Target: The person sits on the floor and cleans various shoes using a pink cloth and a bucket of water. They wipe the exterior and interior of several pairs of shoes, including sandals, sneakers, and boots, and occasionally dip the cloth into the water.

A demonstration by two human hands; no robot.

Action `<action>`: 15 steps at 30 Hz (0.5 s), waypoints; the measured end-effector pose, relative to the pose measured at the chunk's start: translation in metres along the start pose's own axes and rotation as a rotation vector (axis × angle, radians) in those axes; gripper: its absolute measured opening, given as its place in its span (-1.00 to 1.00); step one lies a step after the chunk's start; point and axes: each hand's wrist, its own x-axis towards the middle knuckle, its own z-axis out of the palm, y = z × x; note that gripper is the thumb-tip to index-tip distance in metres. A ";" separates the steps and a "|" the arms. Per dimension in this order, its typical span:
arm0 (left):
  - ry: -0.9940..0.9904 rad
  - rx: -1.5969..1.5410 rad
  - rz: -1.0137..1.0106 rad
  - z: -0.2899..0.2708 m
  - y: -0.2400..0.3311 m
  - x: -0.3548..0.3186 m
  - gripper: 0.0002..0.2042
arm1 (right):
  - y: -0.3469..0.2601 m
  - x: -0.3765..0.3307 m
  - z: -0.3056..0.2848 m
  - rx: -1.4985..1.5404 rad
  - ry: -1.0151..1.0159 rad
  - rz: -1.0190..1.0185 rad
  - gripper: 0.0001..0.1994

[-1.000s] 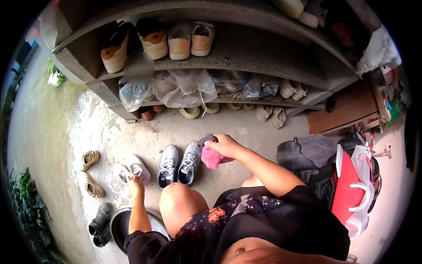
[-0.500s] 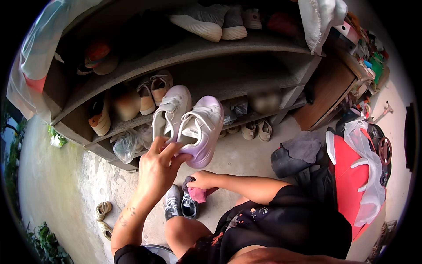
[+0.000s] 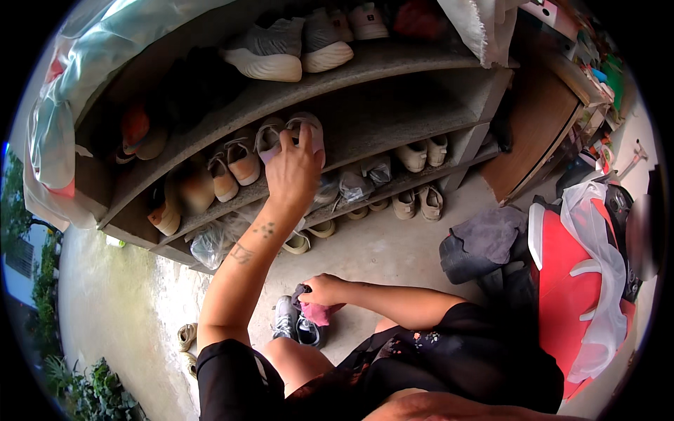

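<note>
Grey rack [image 3: 486, 98], 12 o'clock, held shoes [image 3: 243, 165]; left hand [image 3: 291, 172] gripped white-lilac pair [image 3: 266, 143] at its middle shelf [image 3: 393, 135], 10 o'clock. Right hand [image 3: 323, 289], 6 o'clock, clutched pink-and-dark cloth [image 3: 316, 313].

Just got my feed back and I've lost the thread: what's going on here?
A person has their left hand on a pair of pale lilac-white shoes at the rack's middle shelf, beside a tan-and-white pair. I can't tell how firmly the shoes are gripped. The right hand holds a pink and dark cloth lower down, close to grey lace-up sneakers on the floor.
</note>
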 end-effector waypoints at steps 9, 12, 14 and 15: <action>0.391 0.048 0.303 -0.013 0.078 0.197 -0.76 | 0.008 0.002 -0.006 0.036 0.000 -0.028 -0.52; -0.089 0.068 0.037 0.011 0.089 0.269 -0.62 | 0.019 -0.007 -0.022 0.011 0.050 0.012 -0.53; -0.131 0.096 -0.035 0.028 0.082 0.291 -0.56 | 0.030 -0.006 -0.028 0.036 0.061 0.014 -0.53; -0.075 0.185 0.042 0.033 0.079 0.291 -0.52 | 0.037 -0.006 -0.031 0.050 0.070 0.020 -0.54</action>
